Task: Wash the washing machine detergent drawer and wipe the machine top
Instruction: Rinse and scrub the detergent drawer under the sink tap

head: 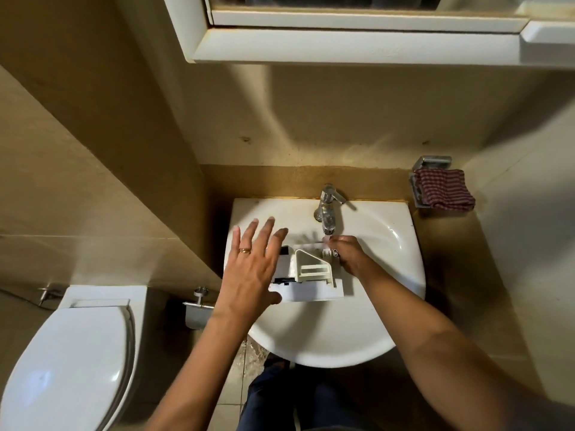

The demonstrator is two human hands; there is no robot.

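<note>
The white detergent drawer (311,272) lies in the white basin (389,244), its compartments facing up. My right hand (347,253) grips the drawer's far right end just under the tap's spout. Water runs from the chrome tap (328,206) onto that end. My left hand (252,265) hovers flat with fingers spread over the drawer's left end, hiding part of it; a gold ring sits on one finger.
A red striped cloth (443,189) hangs in a metal holder on the wall at right. A white toilet (68,362) with its lid down stands at lower left, a paper holder (197,307) beside it. A white cabinet (342,35) hangs overhead.
</note>
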